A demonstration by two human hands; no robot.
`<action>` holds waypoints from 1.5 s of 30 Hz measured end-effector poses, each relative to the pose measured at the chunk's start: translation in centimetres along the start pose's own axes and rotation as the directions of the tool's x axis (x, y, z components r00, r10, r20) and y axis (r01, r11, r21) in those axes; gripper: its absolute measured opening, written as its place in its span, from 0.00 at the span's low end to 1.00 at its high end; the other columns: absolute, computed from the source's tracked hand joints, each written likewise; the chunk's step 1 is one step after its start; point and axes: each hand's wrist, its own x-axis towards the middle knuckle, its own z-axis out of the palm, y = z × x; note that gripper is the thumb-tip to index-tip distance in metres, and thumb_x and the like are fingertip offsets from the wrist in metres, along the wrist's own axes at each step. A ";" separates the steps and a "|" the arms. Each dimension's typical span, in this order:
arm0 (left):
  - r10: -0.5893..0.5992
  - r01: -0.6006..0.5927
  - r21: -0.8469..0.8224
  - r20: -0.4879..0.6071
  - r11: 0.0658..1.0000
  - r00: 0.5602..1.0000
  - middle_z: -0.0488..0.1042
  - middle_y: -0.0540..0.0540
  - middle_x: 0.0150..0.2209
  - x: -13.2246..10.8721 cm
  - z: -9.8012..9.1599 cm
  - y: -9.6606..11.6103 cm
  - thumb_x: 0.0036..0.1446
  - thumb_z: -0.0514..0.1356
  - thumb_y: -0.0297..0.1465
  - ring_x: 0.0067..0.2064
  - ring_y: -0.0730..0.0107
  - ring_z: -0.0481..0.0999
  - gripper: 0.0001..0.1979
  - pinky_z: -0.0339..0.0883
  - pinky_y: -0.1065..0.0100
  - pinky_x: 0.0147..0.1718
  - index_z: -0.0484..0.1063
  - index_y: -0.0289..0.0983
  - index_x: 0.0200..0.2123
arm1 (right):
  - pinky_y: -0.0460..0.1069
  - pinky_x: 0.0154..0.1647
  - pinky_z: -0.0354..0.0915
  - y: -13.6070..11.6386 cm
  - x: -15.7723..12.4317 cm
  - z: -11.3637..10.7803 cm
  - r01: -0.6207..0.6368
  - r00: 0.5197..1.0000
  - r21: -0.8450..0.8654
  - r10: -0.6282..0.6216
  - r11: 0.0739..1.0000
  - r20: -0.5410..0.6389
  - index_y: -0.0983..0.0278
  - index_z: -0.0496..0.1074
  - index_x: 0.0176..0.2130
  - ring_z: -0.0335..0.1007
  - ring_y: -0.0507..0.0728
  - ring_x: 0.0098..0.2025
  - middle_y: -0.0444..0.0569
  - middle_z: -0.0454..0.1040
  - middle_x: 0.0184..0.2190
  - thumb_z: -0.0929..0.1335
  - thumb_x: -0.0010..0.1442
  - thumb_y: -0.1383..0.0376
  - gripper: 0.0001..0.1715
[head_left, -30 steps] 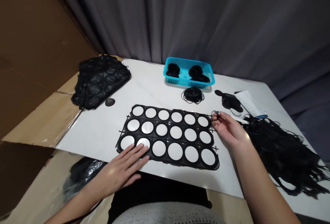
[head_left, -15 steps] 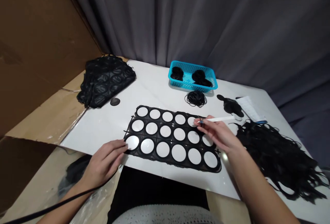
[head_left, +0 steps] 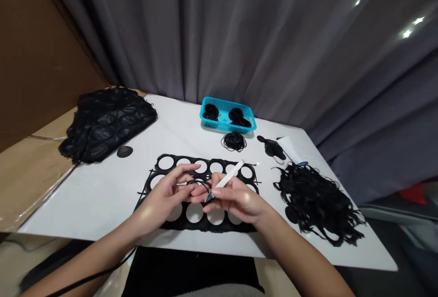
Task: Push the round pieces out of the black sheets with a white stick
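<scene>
Over the middle of the white table (head_left: 102,192), seen from the head camera, both hands meet above a black sheet (head_left: 153,172) punched with rows of round holes. The left hand (head_left: 164,199) has its forefinger stretched out and the other fingers curled narrow, pinching a thin black ring (head_left: 198,182) just above the sheet. The right hand (head_left: 236,199) grips a white stick (head_left: 227,179) like a pen, fingers closed tight round it, its dark tip touching the ring.

Judging by this, the work is at the point of picking at the ring with the stick's tip. The next move calls for a steady pinch from the left hand and a light touch with the tip, since the ring looks thin and floppy.

Behind the sheet stand a blue basket (head_left: 222,127) with black pieces inside and a small bundle of rings (head_left: 234,141). A heap of black offcuts (head_left: 315,196) lies to the right, a stack of black sheets (head_left: 102,123) to the left
</scene>
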 end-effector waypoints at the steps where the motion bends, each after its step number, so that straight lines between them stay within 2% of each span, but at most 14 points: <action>1: 0.032 -0.032 0.018 -0.021 0.999 0.999 0.75 0.49 0.39 0.1 0.0 0.4 0.67 0.59 0.40 0.41 0.67 0.78 0.22 0.72 0.65 0.43 0.64 0.42 0.62 | 0.49 0.43 0.76 -0.1 -0.3 0.0 0.012 1.000 -0.018 -0.012 1.000 -0.012 0.64 0.67 0.33 0.81 0.60 0.46 0.53 0.81 0.38 0.77 0.57 0.61 0.17; 5: 0.086 -0.085 0.069 -0.015 0.994 0.996 0.76 0.49 0.40 0.1 0.2 1.2 0.69 0.58 0.39 0.42 0.67 0.79 0.21 0.73 0.64 0.45 0.62 0.43 0.62 | 0.47 0.40 0.76 -0.5 -0.9 -0.2 0.047 0.997 -0.064 -0.051 0.997 -0.049 0.65 0.67 0.33 0.81 0.59 0.45 0.53 0.81 0.39 0.78 0.57 0.61 0.18; 11: 0.013 -0.010 -0.086 0.034 0.996 0.999 0.75 0.50 0.38 1.0 0.3 1.0 0.66 0.61 0.40 0.41 0.64 0.81 0.23 0.78 0.60 0.43 0.62 0.42 0.60 | 0.44 0.35 0.74 -0.6 -0.3 -1.1 0.109 0.975 -0.061 -0.118 0.992 -0.186 0.64 0.68 0.33 0.81 0.53 0.38 0.50 0.81 0.37 0.79 0.55 0.60 0.19; 16: 0.004 -0.003 -0.064 0.005 0.998 1.000 0.73 0.52 0.36 4.3 -1.4 -0.2 0.63 0.63 0.43 0.39 0.62 0.83 0.25 0.78 0.60 0.42 0.64 0.41 0.59 | 0.42 0.34 0.72 -1.0 2.8 -3.9 0.114 0.948 -0.134 -0.148 0.984 -0.281 0.64 0.66 0.29 0.78 0.50 0.34 0.48 0.81 0.34 0.81 0.50 0.58 0.23; 20: 0.027 -0.023 0.058 -0.082 0.998 0.996 0.76 0.48 0.39 8.2 -4.0 -2.4 0.59 0.64 0.47 0.43 0.57 0.83 0.26 0.76 0.55 0.46 0.67 0.40 0.55 | 0.45 0.32 0.71 -3.6 7.1 -7.4 0.091 0.943 -0.282 -0.174 0.955 -0.284 0.63 0.66 0.28 0.78 0.53 0.34 0.49 0.80 0.32 0.81 0.46 0.56 0.24; 22: 0.086 -0.063 0.142 -0.165 0.988 0.983 0.77 0.45 0.40 9.6 -5.3 -3.3 0.57 0.63 0.50 0.44 0.56 0.82 0.27 0.75 0.53 0.48 0.68 0.39 0.53 | 0.46 0.32 0.71 -6.2 9.7 -9.4 0.101 0.909 -0.458 -0.269 0.883 -0.319 0.63 0.67 0.28 0.78 0.55 0.35 0.49 0.80 0.31 0.78 0.49 0.57 0.20; 23: 0.108 -0.076 0.165 -0.195 0.983 0.975 0.77 0.45 0.41 10.0 -6.0 -3.7 0.57 0.63 0.50 0.44 0.55 0.82 0.27 0.74 0.52 0.49 0.69 0.39 0.52 | 0.47 0.33 0.70 -7.8 11.0 -10.3 0.096 0.874 -0.586 -0.350 0.805 -0.337 0.62 0.66 0.28 0.78 0.55 0.34 0.49 0.80 0.31 0.76 0.52 0.57 0.18; 24: 0.123 -0.085 0.182 -0.214 0.980 0.969 0.77 0.44 0.41 10.3 -6.6 -4.0 0.56 0.63 0.50 0.44 0.55 0.82 0.27 0.73 0.51 0.50 0.70 0.39 0.52 | 0.47 0.33 0.69 -9.5 12.3 -11.2 0.082 0.822 -0.721 -0.456 0.688 -0.341 0.62 0.65 0.28 0.77 0.55 0.34 0.48 0.79 0.30 0.73 0.54 0.59 0.15; 26: 0.146 -0.090 0.226 -0.244 0.970 0.959 0.77 0.44 0.40 10.3 -7.6 -4.3 0.58 0.61 0.50 0.44 0.55 0.82 0.25 0.73 0.52 0.49 0.71 0.39 0.51 | 0.47 0.34 0.67 -12.8 15.0 -12.7 -0.041 0.708 -0.949 -0.661 0.312 -0.248 0.61 0.63 0.27 0.74 0.54 0.32 0.45 0.76 0.28 0.69 0.57 0.62 0.12; 29: 0.190 -0.087 0.332 -0.290 0.939 0.938 0.78 0.44 0.39 9.8 -8.6 -4.3 0.59 0.59 0.50 0.42 0.57 0.82 0.23 0.75 0.57 0.45 0.73 0.39 0.49 | 0.48 0.37 0.63 -15.5 18.5 -13.7 -0.111 0.670 -0.986 -0.723 0.125 -0.167 0.60 0.62 0.26 0.70 0.55 0.32 0.43 0.72 0.26 0.67 0.57 0.66 0.11; 32: 0.240 -0.092 0.417 -0.316 0.904 0.918 0.79 0.45 0.37 9.6 -9.0 -4.0 0.60 0.57 0.49 0.39 0.59 0.82 0.22 0.76 0.60 0.40 0.75 0.39 0.46 | 0.48 0.36 0.60 -14.7 21.0 -13.7 -0.115 0.736 -0.992 -0.667 0.051 -0.119 0.60 0.62 0.25 0.67 0.55 0.30 0.42 0.70 0.24 0.68 0.55 0.68 0.10; 36: 0.276 -0.099 0.479 -0.315 0.872 0.908 0.79 0.46 0.34 9.5 -8.8 -3.4 0.61 0.55 0.46 0.36 0.61 0.81 0.20 0.76 0.63 0.38 0.76 0.39 0.44 | 0.48 0.36 0.60 -12.0 22.0 -13.0 -0.118 0.808 -0.993 -0.582 -0.010 -0.090 0.60 0.64 0.25 0.67 0.54 0.30 0.43 0.72 0.25 0.68 0.54 0.69 0.09; 41: 0.247 -0.077 0.497 -0.286 0.864 0.926 0.79 0.46 0.38 9.4 -8.6 -3.2 0.62 0.57 0.43 0.40 0.61 0.78 0.16 0.73 0.65 0.40 0.77 0.40 0.44 | 0.50 0.46 0.63 -11.6 20.6 -12.1 -0.155 0.799 -0.988 -0.588 0.005 -0.128 0.61 0.68 0.31 0.71 0.57 0.39 0.48 0.78 0.37 0.67 0.60 0.65 0.04; 45: 0.280 -0.108 0.620 -0.187 0.777 0.942 0.79 0.46 0.43 9.6 -8.5 -3.6 0.65 0.55 0.42 0.44 0.59 0.77 0.15 0.71 0.65 0.42 0.77 0.42 0.45 | 0.51 0.48 0.64 -11.8 16.2 -11.1 -0.023 0.754 -0.997 -0.653 0.067 -0.061 0.62 0.70 0.34 0.72 0.57 0.43 0.49 0.78 0.44 0.67 0.62 0.61 0.07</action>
